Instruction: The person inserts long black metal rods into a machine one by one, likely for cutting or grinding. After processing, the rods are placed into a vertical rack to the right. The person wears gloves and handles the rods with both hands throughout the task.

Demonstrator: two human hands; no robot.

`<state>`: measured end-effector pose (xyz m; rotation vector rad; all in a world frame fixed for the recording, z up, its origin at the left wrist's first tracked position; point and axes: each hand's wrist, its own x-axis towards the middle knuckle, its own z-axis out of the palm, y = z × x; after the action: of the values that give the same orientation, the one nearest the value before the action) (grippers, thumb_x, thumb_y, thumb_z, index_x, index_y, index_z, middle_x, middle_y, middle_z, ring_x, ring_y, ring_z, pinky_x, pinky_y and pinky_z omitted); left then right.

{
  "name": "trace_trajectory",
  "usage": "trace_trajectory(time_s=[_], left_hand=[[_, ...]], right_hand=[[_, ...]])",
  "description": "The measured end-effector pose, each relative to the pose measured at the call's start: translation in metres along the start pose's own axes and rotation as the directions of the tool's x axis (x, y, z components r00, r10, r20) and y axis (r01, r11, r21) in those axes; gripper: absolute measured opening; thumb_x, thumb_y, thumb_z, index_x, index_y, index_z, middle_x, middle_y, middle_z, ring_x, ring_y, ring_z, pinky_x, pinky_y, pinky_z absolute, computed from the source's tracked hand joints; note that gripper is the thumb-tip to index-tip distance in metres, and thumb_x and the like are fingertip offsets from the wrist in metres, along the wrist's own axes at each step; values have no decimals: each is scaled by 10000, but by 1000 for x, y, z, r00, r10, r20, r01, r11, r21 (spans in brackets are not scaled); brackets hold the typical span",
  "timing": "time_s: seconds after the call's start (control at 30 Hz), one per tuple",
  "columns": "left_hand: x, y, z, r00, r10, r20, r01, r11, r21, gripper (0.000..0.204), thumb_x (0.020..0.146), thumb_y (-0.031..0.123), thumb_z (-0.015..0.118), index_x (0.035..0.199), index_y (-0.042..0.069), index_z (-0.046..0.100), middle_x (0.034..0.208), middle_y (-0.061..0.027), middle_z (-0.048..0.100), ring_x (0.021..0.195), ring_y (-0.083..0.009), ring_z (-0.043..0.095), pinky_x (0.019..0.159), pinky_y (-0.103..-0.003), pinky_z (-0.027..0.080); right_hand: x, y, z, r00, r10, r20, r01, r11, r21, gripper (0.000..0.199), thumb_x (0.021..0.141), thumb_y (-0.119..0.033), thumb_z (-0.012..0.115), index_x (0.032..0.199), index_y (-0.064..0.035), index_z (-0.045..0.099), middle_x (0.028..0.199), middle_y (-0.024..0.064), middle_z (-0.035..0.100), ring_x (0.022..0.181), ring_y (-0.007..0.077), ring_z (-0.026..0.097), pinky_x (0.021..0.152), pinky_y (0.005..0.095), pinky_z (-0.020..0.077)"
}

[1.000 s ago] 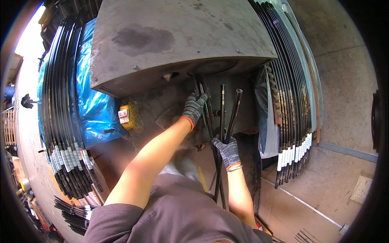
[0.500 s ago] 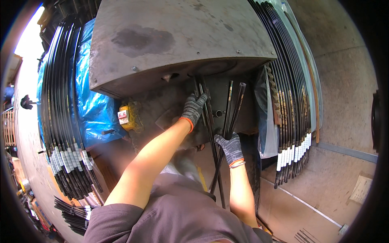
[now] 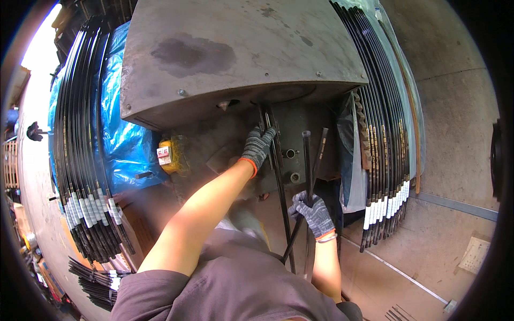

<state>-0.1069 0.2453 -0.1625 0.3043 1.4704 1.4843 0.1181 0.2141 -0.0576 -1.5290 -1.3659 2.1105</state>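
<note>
Black bars slope from under the far grey metal housing toward the person's shirt, and the step in hand seems to be steadying them while two loose rods are managed alongside. To do it well, the left hand should stay quiet and in line with the bars, its fingertips clear of the housing's lower edge. The right hand would do best to part its two rods before any wider swing: the upright rod and the slanted rod cross at the grip, and the slanted one's near end angles left toward the bars, where it could snag. Both near ends want guiding clear of the shirt.

As for the grip, the gloved left hand is closed about the bars just below the housing; which of them lie inside its fingers cannot be told. The gloved right hand, to the right and nearer, has its fingers curled round the two crossing rods below their far ends, with no wide gap showing; how firmly it squeezes cannot be seen. Far of this hand, two metal rings sit between the bars and the upright rod.
</note>
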Motion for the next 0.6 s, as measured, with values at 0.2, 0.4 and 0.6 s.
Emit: trace_trajectory(time_s=[0.2,0.4,0.6], left_hand=[[-1,4,-3,1000,-4,-23,5,997,77,221,875,202,558,1036,54,587,872,-21,610,770,-126,536,722,-285,452],[5,-7,-1,999,23,-30,-23,1000,-1,208,872,207,563,1016,61,596,857,-12,605,754,-126,529,709,-284,448],[11,-11,-3,999,-9,-53,14,997,82,216,869,200,565,1031,60,591,878,-10,604,775,-121,521,737,-279,437]], right_hand=[[-30,-8,-33,992,-2,124,-27,972,233,241,800,-157,660,966,-17,556,698,53,561,530,116,506,477,267,443],[-54,-15,-46,988,87,124,-102,987,125,146,808,-79,595,940,-24,563,625,22,516,499,114,502,457,264,440],[-37,-1,-43,974,208,-87,-212,977,-31,189,825,-214,627,828,-34,569,508,-21,439,378,83,395,347,235,316]])
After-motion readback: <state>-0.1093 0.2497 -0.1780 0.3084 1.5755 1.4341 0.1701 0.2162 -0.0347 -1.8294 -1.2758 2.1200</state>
